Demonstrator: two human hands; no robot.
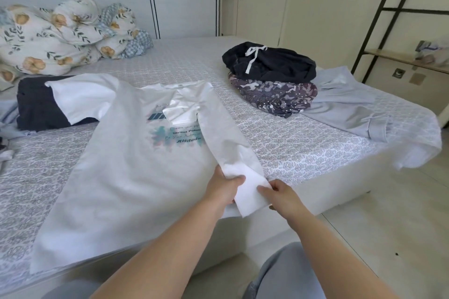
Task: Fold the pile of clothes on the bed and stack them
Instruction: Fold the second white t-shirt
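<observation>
A white T-shirt (136,158) with a teal and black print lies spread on the bed (303,148), its right side folded inward as a long strip. At the near bed edge my left hand (224,188) grips the strip's lower hem from the left, while my right hand (279,195) pinches the same hem from the right. Folded clothes are stacked at the back right: black shorts with a white drawstring (269,62) on top of a camouflage-patterned garment (277,96). A pale blue garment (349,107) lies flat beside them.
A dark folded garment (36,104) sits at the left under the shirt's sleeve. A crumpled floral duvet (60,34) is heaped at the head of the bed. White cabinets line the back wall, and a black metal shelf frame (379,19) stands at the right.
</observation>
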